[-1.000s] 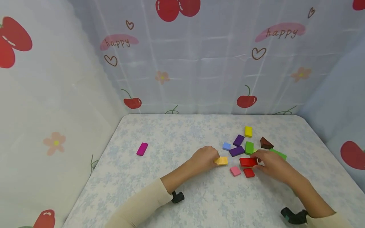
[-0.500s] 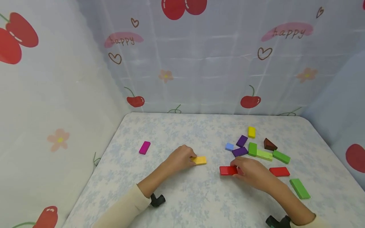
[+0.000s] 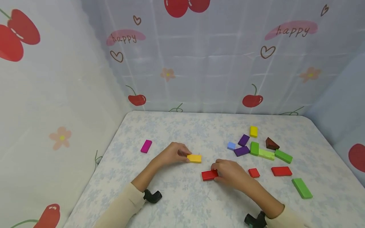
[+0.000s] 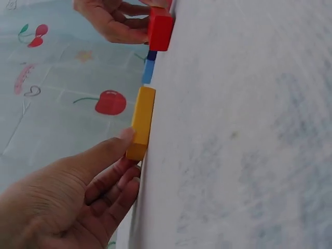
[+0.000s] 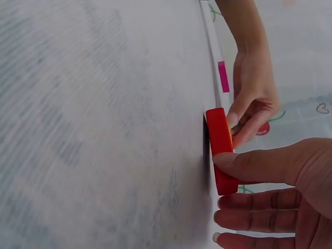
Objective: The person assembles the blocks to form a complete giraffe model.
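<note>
In the head view my left hand (image 3: 172, 153) pinches one end of a yellow rectangular block (image 3: 195, 158), which lies flat at the middle of the table. The left wrist view shows the thumb along the side of this yellow block (image 4: 142, 122). To the right and nearer me, my right hand (image 3: 232, 174) holds a red rectangular block (image 3: 209, 175) by its right end. In the right wrist view the thumb presses on the red block (image 5: 220, 135), with a dark shadow beside it on the table. A short gap separates the two held blocks.
A magenta block (image 3: 146, 146) lies alone at the left. On the right are a small red block (image 3: 254, 173), a longer red one (image 3: 281, 171) and a green one (image 3: 302, 188). Behind them spread purple (image 3: 241, 151), light blue (image 3: 231, 145), yellow (image 3: 253, 131), brown (image 3: 272, 143) and green blocks (image 3: 254, 148).
Both hands have moved left, the left with the yellow block and the right with the red block, away from the group. The right-hand blocks its arm covered now show.
</note>
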Available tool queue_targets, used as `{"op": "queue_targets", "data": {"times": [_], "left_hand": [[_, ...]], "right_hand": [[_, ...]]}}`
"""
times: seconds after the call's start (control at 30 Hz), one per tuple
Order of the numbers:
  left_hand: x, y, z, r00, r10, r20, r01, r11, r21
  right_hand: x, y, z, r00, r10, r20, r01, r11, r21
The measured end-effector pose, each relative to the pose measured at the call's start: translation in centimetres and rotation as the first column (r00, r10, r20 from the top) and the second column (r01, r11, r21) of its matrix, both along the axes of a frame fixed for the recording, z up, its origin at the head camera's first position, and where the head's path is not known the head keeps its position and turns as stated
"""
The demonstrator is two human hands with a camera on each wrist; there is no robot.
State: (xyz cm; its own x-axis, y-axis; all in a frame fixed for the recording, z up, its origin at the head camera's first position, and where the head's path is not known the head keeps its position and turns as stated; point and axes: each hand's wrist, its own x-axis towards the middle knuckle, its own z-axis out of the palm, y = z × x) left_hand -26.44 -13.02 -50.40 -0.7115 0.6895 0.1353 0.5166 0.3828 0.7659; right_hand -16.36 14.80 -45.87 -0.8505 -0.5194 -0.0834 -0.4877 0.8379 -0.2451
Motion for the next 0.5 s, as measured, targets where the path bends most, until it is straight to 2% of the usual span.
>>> {"op": "queue_targets", "data": {"times": [0.23,0.33,0.5], "left_hand": [[-0.4,-1.4,-2.6,0.989,0.013,0.148,-0.033,0.990,0.136],[-0.5,-1.3,-3.0,0.985,0.000,0.170,-0.030,0.984,0.174],[-0.7,-1.0,-2.9,0.986,0.005,0.169,-0.037,0.981,0.188]], "right_hand": [[-0.2,-2.6,-0.6,0.999,-0.022,0.029,0.022,1.000,0.007],[-0.4,-3.0,-0.7,0.999,-0.013,0.034,0.013,1.000,0.005],[-0.6,-2.8,-0.2,0.999,-0.002,0.041,0.003,1.000,-0.016]]}}
